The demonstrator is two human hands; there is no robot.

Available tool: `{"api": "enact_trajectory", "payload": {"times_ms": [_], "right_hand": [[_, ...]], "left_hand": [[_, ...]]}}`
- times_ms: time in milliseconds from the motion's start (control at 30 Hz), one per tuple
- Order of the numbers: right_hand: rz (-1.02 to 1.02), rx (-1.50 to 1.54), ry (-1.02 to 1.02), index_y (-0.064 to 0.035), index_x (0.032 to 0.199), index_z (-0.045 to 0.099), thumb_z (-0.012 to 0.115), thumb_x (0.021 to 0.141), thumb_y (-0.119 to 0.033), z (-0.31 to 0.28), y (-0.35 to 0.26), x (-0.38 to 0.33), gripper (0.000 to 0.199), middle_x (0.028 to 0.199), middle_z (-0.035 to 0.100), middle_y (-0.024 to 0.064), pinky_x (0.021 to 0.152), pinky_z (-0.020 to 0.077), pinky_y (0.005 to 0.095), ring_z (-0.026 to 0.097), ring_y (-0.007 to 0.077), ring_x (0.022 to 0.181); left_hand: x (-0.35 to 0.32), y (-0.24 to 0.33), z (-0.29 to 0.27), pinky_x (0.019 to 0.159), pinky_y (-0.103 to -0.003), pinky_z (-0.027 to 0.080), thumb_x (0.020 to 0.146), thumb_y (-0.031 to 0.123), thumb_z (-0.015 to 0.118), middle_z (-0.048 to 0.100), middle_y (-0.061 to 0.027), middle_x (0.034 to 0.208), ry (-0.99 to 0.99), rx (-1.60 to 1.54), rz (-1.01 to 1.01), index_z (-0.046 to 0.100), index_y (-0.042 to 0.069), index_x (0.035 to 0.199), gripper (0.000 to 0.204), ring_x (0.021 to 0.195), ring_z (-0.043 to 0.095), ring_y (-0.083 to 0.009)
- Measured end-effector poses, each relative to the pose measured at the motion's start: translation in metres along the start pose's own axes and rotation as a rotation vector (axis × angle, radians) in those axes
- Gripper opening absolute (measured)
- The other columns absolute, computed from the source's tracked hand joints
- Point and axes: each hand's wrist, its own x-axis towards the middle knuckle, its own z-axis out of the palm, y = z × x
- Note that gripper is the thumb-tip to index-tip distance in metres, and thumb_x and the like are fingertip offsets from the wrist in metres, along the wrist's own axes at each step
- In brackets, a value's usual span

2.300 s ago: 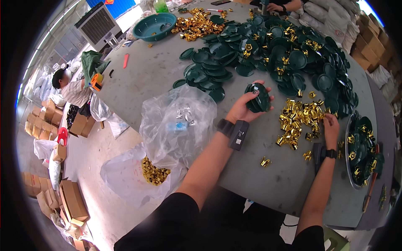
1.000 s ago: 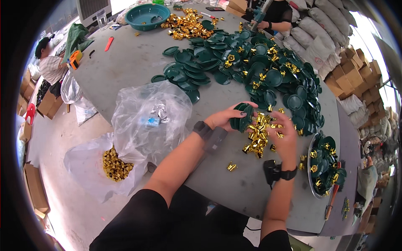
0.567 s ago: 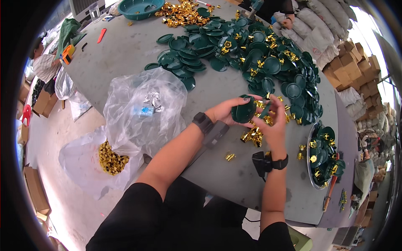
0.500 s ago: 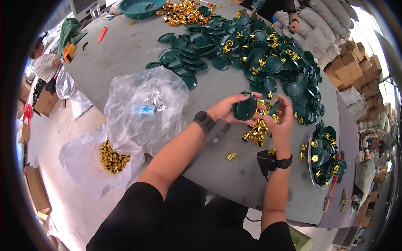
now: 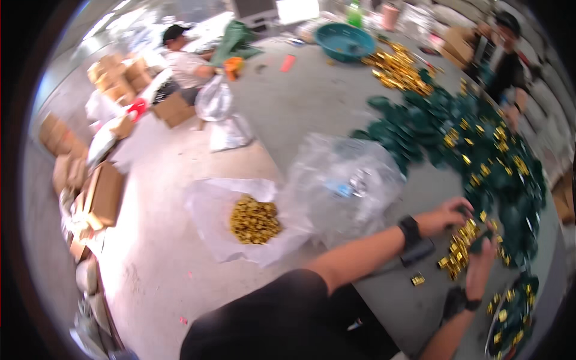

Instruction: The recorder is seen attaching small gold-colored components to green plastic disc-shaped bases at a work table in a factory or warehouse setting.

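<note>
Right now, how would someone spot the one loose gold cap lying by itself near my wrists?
Start at the grey table and find the small heap of gold caps between the left hand and the right hand. Just below that heap lies the lone gold cap, apart from the rest on bare tabletop.

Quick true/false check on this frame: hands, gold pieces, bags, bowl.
1. Both hands are at the small pile of gold pieces on the table. True: the left hand sits just above it and the right hand just right of it.
2. The open white bag on the floor is full of green lids. False: it holds gold pieces.
3. A crumpled clear plastic bag lies on the table left of the left hand. True.
4. The teal bowl sits between the two hands. False: it is at the far end of the table.
5. The left wrist is bare. False: it wears a dark band.
</note>
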Motion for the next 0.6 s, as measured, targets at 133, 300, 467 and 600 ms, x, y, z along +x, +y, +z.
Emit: {"api": "enact_trajectory", "payload": {"times_ms": [133, 300, 467, 600], "right_hand": [[0.242, 0.759, -0.183, -0.0127, 0.131, 0.038, 0.049, 0.087, -0.037, 0.01, 0.011, -0.004, 0.052, 0.116, 0.052, 0.004, 0.078, 0.0519, 0.0383, 0.055, 0.0173, 0.099], [0.326, 0.768, -0.188, -0.0111, 0.124, 0.043, 0.049, 0.087, -0.039, 0.016, 0.017, 0.002, 0.047, 0.116, 0.053, 0.0057, 0.077, 0.0528, 0.0405, 0.054, 0.0192, 0.102], [0.391, 0.639, -0.245, -0.0107, 0.118, 0.046, 0.049, 0.088, -0.041, 0.004, 0.028, 0.008, 0.043, 0.117, 0.052, 0.0056, 0.08, 0.0509, 0.0411, 0.053, 0.0201, 0.104], [0.492, 0.596, -0.125, -0.0113, 0.119, 0.045, 0.051, 0.087, -0.042, 0.004, 0.033, 0.005, 0.044, 0.116, 0.051, 0.0051, 0.083, 0.0482, 0.0408, 0.052, 0.0192, 0.105]], "left_hand": [[-0.001, -0.009, 0.014, 0.073, -0.026, 0.046, 0.076, 0.011, 0.062, 0.047, -0.0029, 0.106, 0.063, 0.141, -0.048, 0.044, 0.009, 0.113, 0.041, 0.095, 0.05, -0.0128], [-0.005, -0.011, 0.017, 0.09, -0.034, 0.039, 0.066, 0.009, 0.066, 0.046, -0.0087, 0.109, 0.136, 0.73, 0.369, 0.044, 0.007, 0.112, 0.051, 0.103, 0.047, -0.0214], [-0.007, -0.002, 0.024, 0.091, -0.038, 0.037, 0.061, 0.013, 0.067, 0.044, -0.0134, 0.111, 0.1, 0.976, 0.466, 0.046, 0.007, 0.11, 0.054, 0.105, 0.045, -0.0299], [-0.011, 0.001, 0.03, 0.091, -0.04, 0.038, 0.06, 0.018, 0.067, 0.043, -0.0143, 0.113, 0.053, 1.056, 0.485, 0.047, 0.007, 0.111, 0.056, 0.107, 0.044, -0.033]]}}
